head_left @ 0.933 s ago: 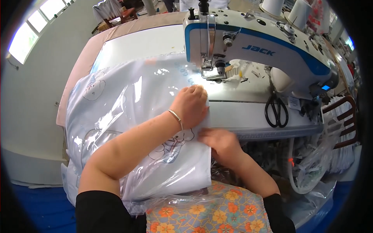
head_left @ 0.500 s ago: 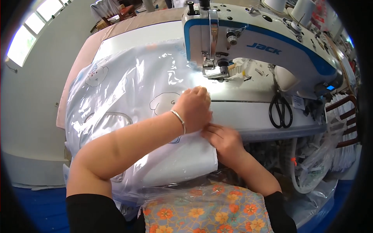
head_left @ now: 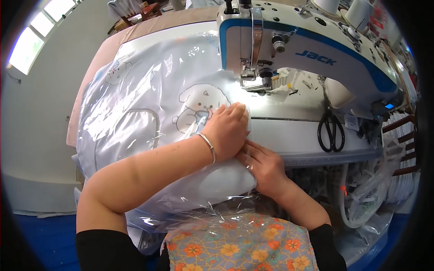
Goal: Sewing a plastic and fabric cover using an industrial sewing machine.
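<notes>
A glossy white plastic-covered fabric piece point(head_left: 176, 63) printed with cartoon dogs lies across the sewing table, its right edge just in front of the sewing machine's point(head_left: 289, 45) lit presser foot point(head_left: 260, 86). My left hand point(head_left: 228, 128) rests on this piece near that edge, fingers stretched out flat beside a dog print point(head_left: 203, 97). Just below, my right hand point(head_left: 266, 167) is at the edge, fingers pointing left and the edge seemingly pinched between them and the thumb; its fingertips are partly hidden. The near part of the piece drapes toward my lap.
Black-handled scissors point(head_left: 331, 131) lie on the table right of my hands. Thread cones point(head_left: 359, 16) stand behind the machine, and scraps point(head_left: 296, 86) lie under its arm. Clear plastic point(head_left: 370, 194) and a pale hose hang at the right, near a wooden chair point(head_left: 402, 135).
The printed fabric has shifted away from me, so more of the dog print shows. My left fingers have gone from bunched to flat. The whole view has shifted slightly.
</notes>
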